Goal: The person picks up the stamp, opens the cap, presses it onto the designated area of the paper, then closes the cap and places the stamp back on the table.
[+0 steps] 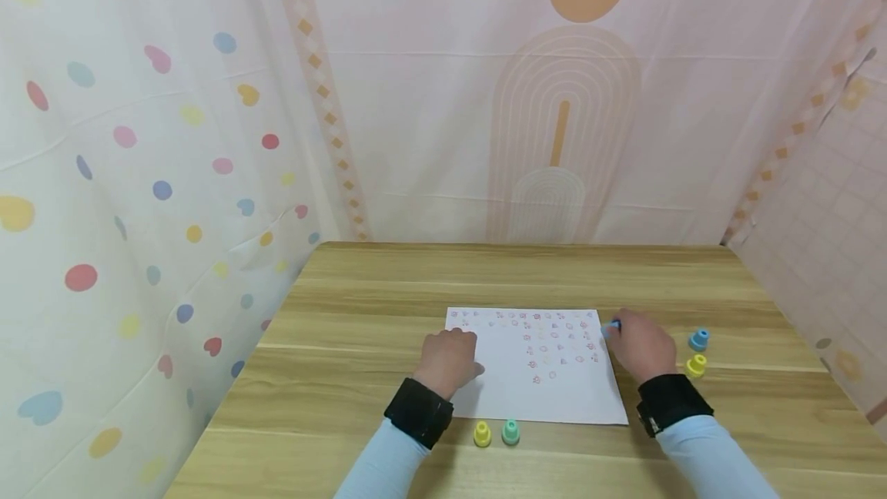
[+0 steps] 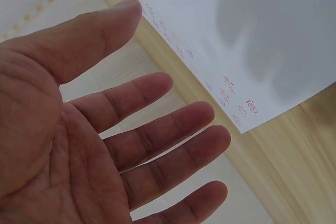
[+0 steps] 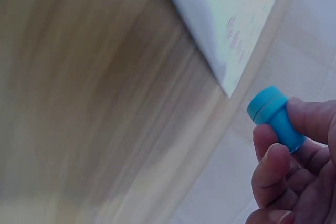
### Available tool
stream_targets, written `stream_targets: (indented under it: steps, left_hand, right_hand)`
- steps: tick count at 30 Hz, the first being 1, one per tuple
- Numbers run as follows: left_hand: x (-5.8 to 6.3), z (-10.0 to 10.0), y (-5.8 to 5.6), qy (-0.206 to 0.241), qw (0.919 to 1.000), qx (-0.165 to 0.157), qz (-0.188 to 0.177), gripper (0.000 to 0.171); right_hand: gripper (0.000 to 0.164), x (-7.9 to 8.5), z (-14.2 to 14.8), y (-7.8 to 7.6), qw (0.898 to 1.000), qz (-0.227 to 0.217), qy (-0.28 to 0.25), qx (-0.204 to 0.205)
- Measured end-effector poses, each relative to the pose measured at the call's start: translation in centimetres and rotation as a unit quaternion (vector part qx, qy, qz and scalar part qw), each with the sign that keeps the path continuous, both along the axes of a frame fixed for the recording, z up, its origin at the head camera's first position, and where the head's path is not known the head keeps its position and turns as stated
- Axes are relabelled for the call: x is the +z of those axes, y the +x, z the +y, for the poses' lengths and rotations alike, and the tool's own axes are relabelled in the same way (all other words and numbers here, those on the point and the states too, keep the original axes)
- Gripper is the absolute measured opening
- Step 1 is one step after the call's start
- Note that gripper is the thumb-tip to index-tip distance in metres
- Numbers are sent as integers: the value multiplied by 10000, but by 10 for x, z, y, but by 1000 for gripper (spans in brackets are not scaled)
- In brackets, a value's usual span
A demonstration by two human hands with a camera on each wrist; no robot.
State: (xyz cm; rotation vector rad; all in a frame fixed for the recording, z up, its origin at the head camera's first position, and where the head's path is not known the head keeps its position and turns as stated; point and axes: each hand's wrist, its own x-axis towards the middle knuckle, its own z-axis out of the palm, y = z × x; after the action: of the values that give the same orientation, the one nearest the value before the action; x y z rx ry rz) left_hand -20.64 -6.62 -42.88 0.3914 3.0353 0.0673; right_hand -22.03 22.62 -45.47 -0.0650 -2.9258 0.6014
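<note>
A white sheet of paper (image 1: 513, 387) lies on the table, with rows of small coloured prints over its upper and right parts. My right hand (image 1: 644, 346) is at the paper's right edge. Between its thumb and fingers it pinches a small blue stamp (image 3: 275, 116), whose wide end points away from the palm. Over the left edge of the sheet is my left hand (image 1: 448, 360), holding nothing. Its fingers spread loosely in the left wrist view, and they cast a shadow on the paper.
Another blue stamp (image 1: 699, 339) and a yellow stamp (image 1: 696, 365) stand right of my right hand. Below the paper's near edge are a second yellow stamp (image 1: 482, 435) and a green one (image 1: 510, 433). Patterned curtains (image 1: 430, 137) hang behind the wooden table (image 1: 333, 376).
</note>
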Motion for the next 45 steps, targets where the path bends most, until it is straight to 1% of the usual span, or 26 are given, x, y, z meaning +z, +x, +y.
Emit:
stream_targets:
  steps: [3,7,17,21,27,33,41,45]
  left_hand:
    - [-1,0,0,42,10000,-50,69,38]
    - [-3,0,0,37,9996,-149,217,39]
    - [-8,3,-3,137,9990,-190,380,43]
    - [-8,3,-3,185,9984,-258,464,43]
    - [-4,5,-1,286,9981,-340,435,42]
    - [-6,6,-2,369,9971,-437,497,41]
    - [-4,10,-1,367,9965,-510,550,44]
    - [-3,12,-1,360,9962,-582,545,48]
  right_hand:
    - [29,-2,-4,2,9994,-106,-289,-151]
    - [30,-2,-9,5,9979,-131,-594,-232]
    - [35,-2,-26,10,9917,-435,-1194,-170]
    - [34,-2,-33,11,9866,-473,-1560,-50]
    - [32,-6,-43,13,9754,-622,-2109,142]
    - [33,-5,-54,14,9683,-725,-2368,316]
    - [29,-7,-70,15,9634,-698,-2518,596]
    - [26,-8,-77,14,9559,-832,-2730,699]
